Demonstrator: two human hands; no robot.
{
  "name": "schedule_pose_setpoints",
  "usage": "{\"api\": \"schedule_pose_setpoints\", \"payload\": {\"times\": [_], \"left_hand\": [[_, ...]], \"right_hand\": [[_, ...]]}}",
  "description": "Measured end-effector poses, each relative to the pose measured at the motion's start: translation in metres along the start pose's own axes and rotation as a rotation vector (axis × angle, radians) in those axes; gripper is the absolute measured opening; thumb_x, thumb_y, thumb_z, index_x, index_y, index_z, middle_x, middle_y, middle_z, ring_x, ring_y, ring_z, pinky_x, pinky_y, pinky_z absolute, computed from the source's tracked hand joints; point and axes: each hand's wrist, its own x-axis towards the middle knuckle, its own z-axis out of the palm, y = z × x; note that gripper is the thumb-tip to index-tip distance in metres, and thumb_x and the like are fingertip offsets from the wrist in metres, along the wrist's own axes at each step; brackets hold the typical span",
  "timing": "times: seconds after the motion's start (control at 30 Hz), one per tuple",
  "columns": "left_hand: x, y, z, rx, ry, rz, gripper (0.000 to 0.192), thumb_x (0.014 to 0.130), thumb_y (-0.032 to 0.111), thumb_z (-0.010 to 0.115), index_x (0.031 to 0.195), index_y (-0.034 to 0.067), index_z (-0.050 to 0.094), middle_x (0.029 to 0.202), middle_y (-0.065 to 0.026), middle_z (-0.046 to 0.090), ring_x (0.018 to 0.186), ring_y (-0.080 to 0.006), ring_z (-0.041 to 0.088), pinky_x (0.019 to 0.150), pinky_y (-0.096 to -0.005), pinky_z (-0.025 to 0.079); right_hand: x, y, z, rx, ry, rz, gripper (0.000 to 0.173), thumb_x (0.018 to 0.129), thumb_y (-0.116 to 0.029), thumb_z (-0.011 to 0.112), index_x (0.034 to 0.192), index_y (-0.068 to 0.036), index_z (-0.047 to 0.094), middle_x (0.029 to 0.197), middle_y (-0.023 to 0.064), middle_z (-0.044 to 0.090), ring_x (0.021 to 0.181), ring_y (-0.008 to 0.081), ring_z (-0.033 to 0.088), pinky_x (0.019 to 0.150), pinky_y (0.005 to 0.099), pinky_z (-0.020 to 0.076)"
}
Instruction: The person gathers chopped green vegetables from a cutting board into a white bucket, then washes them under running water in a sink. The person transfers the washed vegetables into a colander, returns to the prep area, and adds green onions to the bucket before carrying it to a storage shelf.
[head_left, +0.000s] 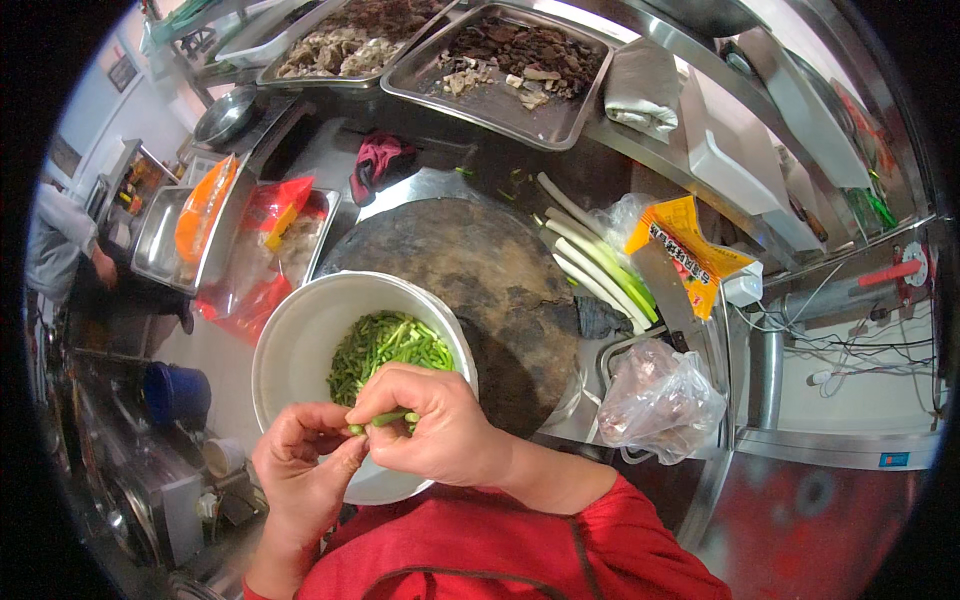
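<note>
Both my hands meet over the near side of a white plastic bucket. In the bucket lies a heap of short green vegetable pieces, which look like cut stems. My right hand is curled around a few green stems, whose ends poke out between its fingers. Thumb and fingertips of my left hand pinch the end of one stem, right against the right hand's fingertips. My fingers hide part of the stems and of the heap.
A round wooden chopping block lies beyond the bucket. White-and-green scallion stalks, a cleaver and a plastic bag of meat are at right. Metal trays stand behind. Another person's hand shows far left.
</note>
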Motion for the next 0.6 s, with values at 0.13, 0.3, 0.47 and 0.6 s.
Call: {"api": "schedule_pose_setpoints", "payload": {"times": [0.13, 0.3, 0.47, 0.6], "left_hand": [[0.002, 0.01, 0.005, -0.067, -0.005, -0.043, 0.026, 0.079, -0.007, 0.075, 0.1, -0.004, 0.061, 0.093, -0.0085, 0.068, 0.084, -0.013, 0.066, 0.076, -0.0262, 0.054], [0.008, 0.018, 0.01, -0.089, -0.031, -0.124, 0.026, 0.081, -0.002, 0.074, 0.103, -0.004, 0.061, 0.092, -0.0084, 0.067, 0.082, -0.0147, 0.066, 0.075, -0.028, 0.055], [0.008, 0.013, 0.009, -0.405, -0.111, -0.209, 0.023, 0.087, -0.001, 0.066, 0.108, -0.002, 0.059, 0.094, -0.008, 0.065, 0.083, -0.0168, 0.067, 0.077, -0.0308, 0.058], [0.008, 0.01, 0.007, -0.53, -0.153, -0.297, 0.017, 0.087, -0.001, 0.063, 0.102, 0.001, 0.057, 0.097, -0.0085, 0.063, 0.083, -0.019, 0.068, 0.077, -0.0317, 0.059]], "right_hand": [[-0.001, -0.001, -0.003, 0.03, 0.004, 0.011, 0.013, 0.076, 0.004, 0.065, 0.088, -0.002, 0.066, 0.083, 0.0058, 0.063, 0.075, 0.0077, 0.06, 0.063, 0.0241, 0.0478], [-0.003, -0.002, -0.006, 0.103, 0.064, -0.039, 0.018, 0.08, 0.01, 0.06, 0.093, -0.001, 0.066, 0.09, 0.0042, 0.064, 0.079, 0.0079, 0.058, 0.068, 0.023, 0.0477], [-0.009, -0.008, -0.006, 0.299, 0.12, 0.157, 0.016, 0.085, 0.008, 0.057, 0.095, -0.002, 0.064, 0.091, 0.0026, 0.065, 0.076, 0.0062, 0.061, 0.067, 0.0215, 0.0509], [-0.011, -0.007, -0.007, 0.29, 0.11, 0.198, 0.013, 0.086, 0.006, 0.059, 0.095, -0.002, 0.063, 0.088, 0.0007, 0.064, 0.073, 0.0032, 0.06, 0.066, 0.0196, 0.0508]]}}
